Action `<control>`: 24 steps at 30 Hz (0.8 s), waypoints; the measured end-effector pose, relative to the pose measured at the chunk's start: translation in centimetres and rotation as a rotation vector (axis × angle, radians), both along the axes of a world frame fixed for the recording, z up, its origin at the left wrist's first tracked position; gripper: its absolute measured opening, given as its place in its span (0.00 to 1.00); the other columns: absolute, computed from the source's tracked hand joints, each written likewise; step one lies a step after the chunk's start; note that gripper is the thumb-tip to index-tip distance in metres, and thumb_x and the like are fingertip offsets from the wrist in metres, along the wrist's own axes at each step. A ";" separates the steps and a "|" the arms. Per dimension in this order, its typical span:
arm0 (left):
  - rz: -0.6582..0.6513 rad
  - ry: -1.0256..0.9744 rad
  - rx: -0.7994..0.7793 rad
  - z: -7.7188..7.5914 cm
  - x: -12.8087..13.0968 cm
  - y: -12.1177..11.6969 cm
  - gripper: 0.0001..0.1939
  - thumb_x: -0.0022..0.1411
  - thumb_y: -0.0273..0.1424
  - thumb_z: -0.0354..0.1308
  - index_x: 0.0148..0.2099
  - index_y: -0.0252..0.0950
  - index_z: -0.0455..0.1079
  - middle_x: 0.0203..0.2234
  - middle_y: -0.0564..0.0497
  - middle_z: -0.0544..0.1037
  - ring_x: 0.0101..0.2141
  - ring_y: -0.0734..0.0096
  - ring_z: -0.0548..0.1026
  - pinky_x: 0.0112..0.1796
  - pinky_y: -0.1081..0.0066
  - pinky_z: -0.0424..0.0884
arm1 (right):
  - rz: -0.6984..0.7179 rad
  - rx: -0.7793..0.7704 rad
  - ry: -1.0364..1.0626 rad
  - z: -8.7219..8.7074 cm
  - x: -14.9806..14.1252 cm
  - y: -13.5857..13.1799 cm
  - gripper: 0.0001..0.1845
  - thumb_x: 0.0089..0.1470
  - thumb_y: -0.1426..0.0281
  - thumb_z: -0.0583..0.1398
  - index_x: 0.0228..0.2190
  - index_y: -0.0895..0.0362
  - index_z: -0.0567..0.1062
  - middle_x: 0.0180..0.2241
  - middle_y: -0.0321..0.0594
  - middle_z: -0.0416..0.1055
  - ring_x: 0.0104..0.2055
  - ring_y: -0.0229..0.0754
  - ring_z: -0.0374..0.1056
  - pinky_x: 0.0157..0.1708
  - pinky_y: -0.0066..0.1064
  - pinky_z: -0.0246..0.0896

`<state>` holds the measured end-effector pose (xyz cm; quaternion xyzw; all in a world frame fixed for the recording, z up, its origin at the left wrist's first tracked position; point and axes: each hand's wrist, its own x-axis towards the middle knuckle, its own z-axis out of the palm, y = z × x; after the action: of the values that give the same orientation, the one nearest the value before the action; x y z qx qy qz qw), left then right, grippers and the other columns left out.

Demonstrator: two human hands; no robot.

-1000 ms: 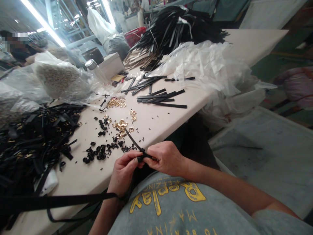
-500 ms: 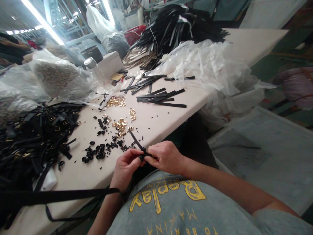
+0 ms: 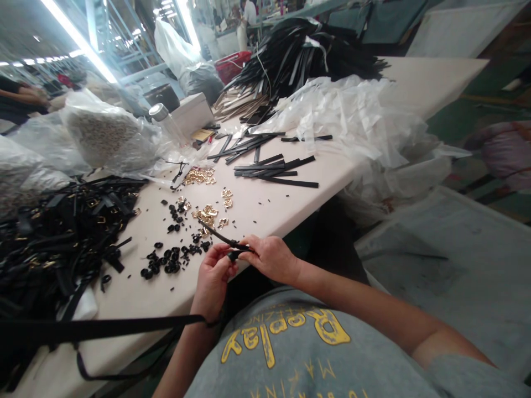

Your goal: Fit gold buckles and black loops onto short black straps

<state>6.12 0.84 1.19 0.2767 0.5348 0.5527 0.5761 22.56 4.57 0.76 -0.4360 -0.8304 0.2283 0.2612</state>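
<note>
A narrow black strap [image 3: 219, 235] is held between my two hands over the table's near edge, its free end reaching up and left over the table. My right hand [image 3: 271, 258] is closed on it from the right. At its lower end my left hand [image 3: 215, 271] pinches the black strap between thumb and fingers; the fingertips partly hide it. Just beyond my hands lie gold buckles [image 3: 207, 213] in a small pile. Left of them are black rings [image 3: 168, 260] and tiny black loose pieces.
Cut black straps [image 3: 274, 168] lie farther up the table. A heap of black straps with buckles [image 3: 62, 232] covers the left side. Clear plastic sheeting [image 3: 352, 116] hangs over the right edge. Behind are a big black strap bundle [image 3: 298, 50] and a bottle [image 3: 164, 117].
My hands have shifted slightly left and apart, still on the black strap. The strap's free end has swung left and lies flatter. The camera view has tilted a little.
</note>
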 end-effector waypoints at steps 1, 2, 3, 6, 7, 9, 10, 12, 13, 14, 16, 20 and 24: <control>0.011 -0.002 -0.010 -0.1 -0.1 0.2 0.19 0.43 0.29 0.68 0.39 0.35 0.68 0.24 0.56 0.74 0.20 0.81 0.69 0.23 0.80 0.64 | 0.004 -0.003 0.002 -0.2 -0.2 0.2 0.12 0.62 0.62 0.61 0.41 0.58 0.74 0.32 0.41 0.80 0.32 0.42 0.76 0.30 0.27 0.57; 0.019 -0.004 -0.018 -0.2 -0.3 0.3 0.20 0.43 0.30 0.68 0.39 0.35 0.68 0.24 0.56 0.74 0.20 0.81 0.69 0.23 0.80 0.64 | 0.003 -0.002 0.016 -0.4 -0.5 0.4 0.11 0.62 0.62 0.61 0.40 0.58 0.74 0.32 0.41 0.80 0.33 0.42 0.76 0.30 0.27 0.57; 0.024 -0.004 -0.024 -0.2 -0.4 0.3 0.20 0.43 0.30 0.69 0.39 0.35 0.67 0.25 0.56 0.74 0.20 0.81 0.70 0.23 0.81 0.64 | -0.004 -0.002 0.039 -0.7 -0.7 0.5 0.11 0.61 0.63 0.62 0.40 0.58 0.74 0.32 0.40 0.80 0.33 0.41 0.76 0.31 0.27 0.58; 0.032 -0.007 -0.029 -0.4 -0.5 0.4 0.20 0.44 0.30 0.68 0.41 0.35 0.67 0.24 0.57 0.73 0.21 0.81 0.70 0.23 0.81 0.64 | -0.059 -0.016 0.119 -1.4 -1.1 0.5 0.12 0.59 0.64 0.64 0.43 0.57 0.73 0.31 0.38 0.79 0.32 0.40 0.76 0.30 0.25 0.59; 0.035 -0.008 -0.029 -0.5 -0.6 0.4 0.20 0.45 0.30 0.68 0.41 0.35 0.67 0.24 0.57 0.73 0.21 0.80 0.70 0.22 0.81 0.64 | -0.069 -0.005 0.133 -1.6 -1.2 0.5 0.14 0.59 0.64 0.64 0.45 0.57 0.73 0.31 0.38 0.80 0.32 0.40 0.76 0.30 0.25 0.59; 0.043 -0.012 -0.030 -0.5 -0.6 0.4 0.21 0.45 0.30 0.68 0.42 0.35 0.67 0.25 0.57 0.73 0.21 0.80 0.71 0.22 0.81 0.64 | -0.029 0.070 0.153 -2.0 -1.2 0.6 0.15 0.60 0.64 0.63 0.48 0.56 0.73 0.34 0.39 0.80 0.34 0.40 0.76 0.32 0.25 0.61; 0.047 -0.016 -0.032 -0.5 -0.6 0.4 0.21 0.45 0.30 0.68 0.42 0.35 0.67 0.25 0.57 0.73 0.21 0.80 0.71 0.22 0.81 0.64 | 0.012 0.121 0.162 -2.1 -1.1 0.7 0.14 0.61 0.65 0.62 0.48 0.56 0.73 0.36 0.39 0.80 0.35 0.39 0.76 0.33 0.25 0.61; 0.051 -0.027 -0.039 -0.5 -0.7 0.5 0.22 0.44 0.30 0.69 0.42 0.35 0.67 0.24 0.57 0.73 0.20 0.81 0.70 0.22 0.81 0.64 | 0.093 0.206 0.180 -2.2 -0.9 0.9 0.12 0.63 0.65 0.61 0.47 0.55 0.75 0.37 0.39 0.80 0.35 0.38 0.76 0.34 0.25 0.61; 0.051 -0.034 -0.043 -0.5 -0.7 0.5 0.22 0.44 0.30 0.69 0.42 0.35 0.67 0.24 0.57 0.72 0.20 0.81 0.70 0.22 0.81 0.64 | 0.121 0.232 0.189 -2.2 -0.8 1.0 0.12 0.63 0.65 0.60 0.46 0.55 0.76 0.36 0.38 0.80 0.35 0.37 0.75 0.34 0.24 0.61; 0.050 -0.043 -0.047 -0.5 -0.8 0.5 0.22 0.44 0.30 0.69 0.42 0.35 0.67 0.23 0.58 0.72 0.20 0.81 0.70 0.22 0.82 0.64 | 0.137 0.251 0.194 -2.2 -0.7 1.1 0.12 0.63 0.64 0.60 0.45 0.55 0.77 0.35 0.38 0.80 0.34 0.36 0.75 0.34 0.24 0.61; 0.047 -0.062 -0.054 -0.5 -0.9 0.5 0.22 0.44 0.30 0.69 0.42 0.35 0.67 0.23 0.58 0.72 0.20 0.82 0.69 0.22 0.82 0.64 | 0.153 0.280 0.192 -2.1 -0.6 1.4 0.12 0.63 0.63 0.60 0.44 0.55 0.78 0.33 0.37 0.80 0.32 0.35 0.74 0.33 0.24 0.61; 0.038 -0.083 -0.065 -0.5 -1.4 0.5 0.23 0.43 0.30 0.71 0.42 0.35 0.69 0.23 0.58 0.72 0.20 0.82 0.69 0.22 0.82 0.65 | 0.175 0.328 0.189 -2.3 -0.5 1.8 0.12 0.63 0.63 0.60 0.43 0.56 0.78 0.29 0.37 0.78 0.30 0.35 0.72 0.32 0.24 0.60; 0.014 -0.122 -0.082 -0.2 -1.6 0.7 0.24 0.40 0.29 0.73 0.42 0.34 0.71 0.25 0.56 0.73 0.19 0.84 0.67 0.20 0.84 0.64 | 0.203 0.315 0.278 -2.6 -0.6 2.2 0.12 0.63 0.63 0.60 0.41 0.58 0.78 0.30 0.39 0.78 0.30 0.36 0.72 0.33 0.24 0.62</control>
<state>4.48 1.52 0.97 0.2149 0.5230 0.5501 0.6146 21.95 6.73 -1.79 -0.2686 -0.8513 0.1789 0.4137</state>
